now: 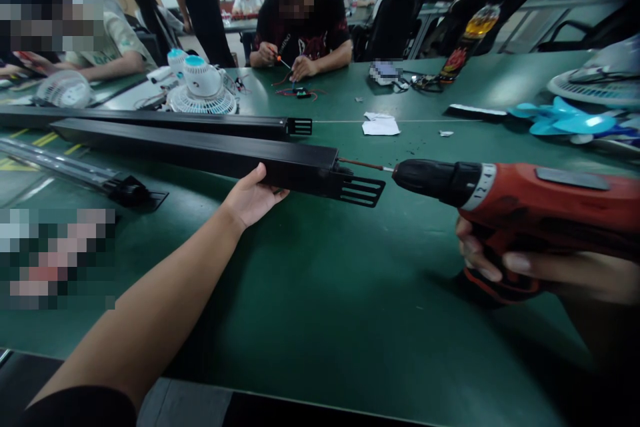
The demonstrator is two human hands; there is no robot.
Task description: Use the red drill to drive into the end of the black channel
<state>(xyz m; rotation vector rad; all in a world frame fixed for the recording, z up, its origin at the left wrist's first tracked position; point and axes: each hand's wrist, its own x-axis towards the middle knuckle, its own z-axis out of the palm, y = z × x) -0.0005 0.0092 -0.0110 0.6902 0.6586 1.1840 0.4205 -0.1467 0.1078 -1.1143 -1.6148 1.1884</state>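
My left hand (255, 199) grips a long black rectangular tube (210, 150) near its right end, thumb on the front side and fingers underneath. A slotted black end piece (363, 191) sticks out of that end. In my right hand (493, 263) is a red and black cordless drill (550, 207), its fingers wrapped round the handle. From the chuck a long thin bit (367, 164) points left, and its tip meets the tube's end face. Whether it sits in a screw there I cannot tell.
Another black tube (150, 119) lies behind, and a clear-and-dark tube (65, 163) at left. White fan parts (203, 83), crumpled paper (381, 125), blue fan blades (565, 117) and a bottle (470, 40) stand farther back. A person (305, 27) across the green table (310, 320) holds a screwdriver.
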